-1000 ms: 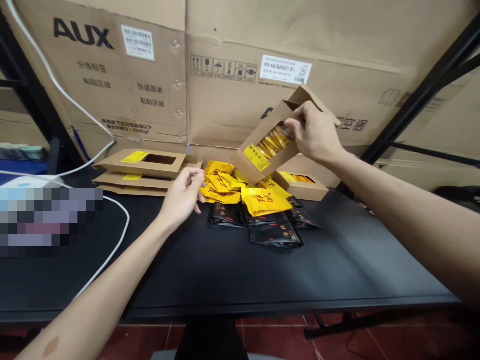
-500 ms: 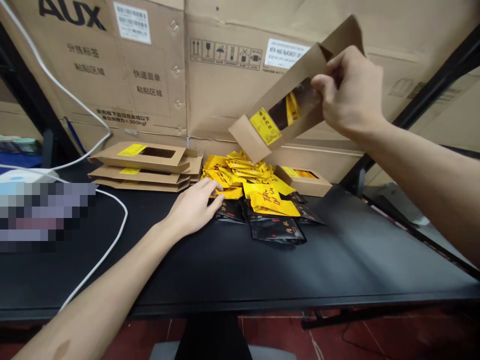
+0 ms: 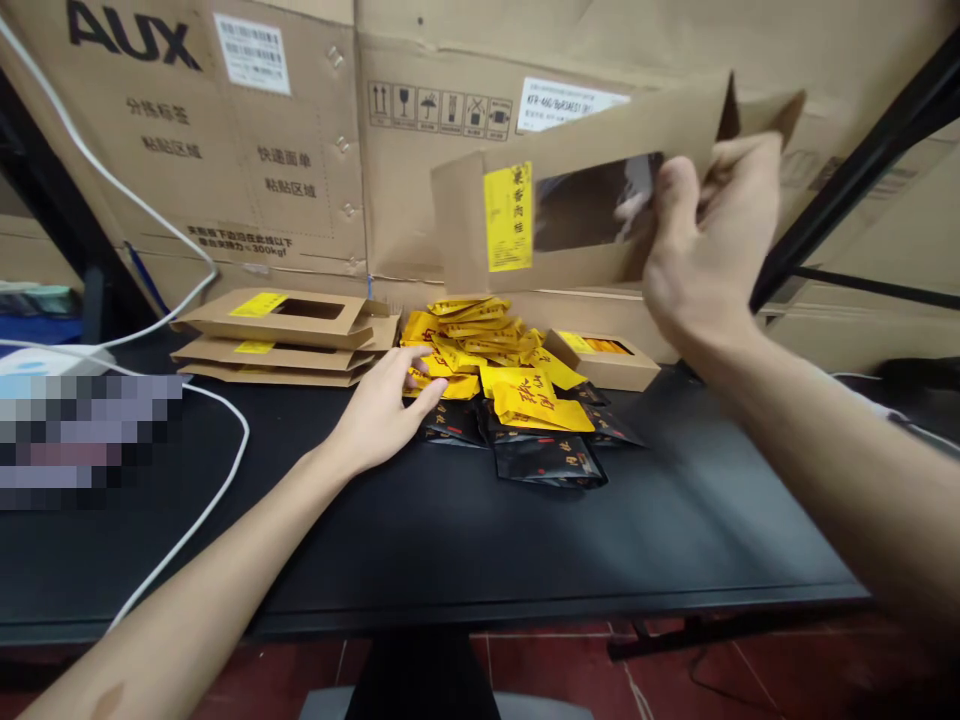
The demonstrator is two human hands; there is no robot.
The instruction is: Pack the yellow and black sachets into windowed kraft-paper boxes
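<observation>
Black tabletop (image 3: 450, 540) under me, big cardboard boxes behind. My right hand (image 3: 701, 255) pinches the windowed carton (image 3: 577, 262) by its three o'clock end, held aloft, long axis running nine to three. Yellow sachets (image 3: 480, 340) lie piled at its six o'clock. My left hand (image 3: 382, 410), fingers loose and flat, touches the pile's nine o'clock edge and is the nearer one.

The left hand (image 3: 386, 410) lies palm down, fingers loosely spread, its forearm stretched forward and low, while the right hand (image 3: 705, 245) is raised high, thumb and fingers pinched closed.
</observation>
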